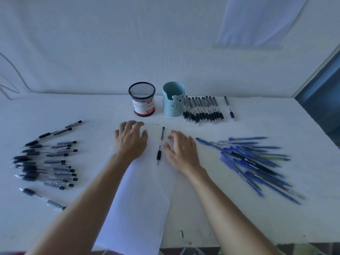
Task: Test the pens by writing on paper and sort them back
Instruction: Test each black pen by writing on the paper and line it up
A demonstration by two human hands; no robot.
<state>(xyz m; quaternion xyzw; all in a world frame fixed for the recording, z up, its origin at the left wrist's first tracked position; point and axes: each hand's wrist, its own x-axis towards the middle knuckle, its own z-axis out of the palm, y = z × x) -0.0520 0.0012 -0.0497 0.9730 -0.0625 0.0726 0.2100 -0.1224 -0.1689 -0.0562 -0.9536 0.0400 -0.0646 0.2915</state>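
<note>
**Both hands free, one black pen lying in two parts between them**

My left hand [131, 140] is over the far end of the paper [143, 199], fingers spread and loosely curled, gripping nothing. I cannot tell if the tips touch down. My right hand [181, 151] lies relaxed beside it and also holds nothing. Between them on the sheet lies a black pen in two parts, in line but apart: the top part [162, 133] farther from me, the grip part [158, 154] nearer.

I judge I'm at the start of testing this pen. I can make out no ink marks on the paper. The next move calls for pinching both thin parts without rolling them, joining them, then writing on the bare sheet nearer me.

A fan of black pens [46, 162] lies well to the left and a heap of blue pens [257, 162] to the right. A row of black pens [203, 109] sits at the back beside the teal cup [173, 99] and the mesh cup [141, 99], both near the wall [165, 52]. The open room is the lane down the middle of the surface [211, 218]. The sheet runs to the near edge, so I'd write well short of it and keep my forearms off both side piles.
</note>
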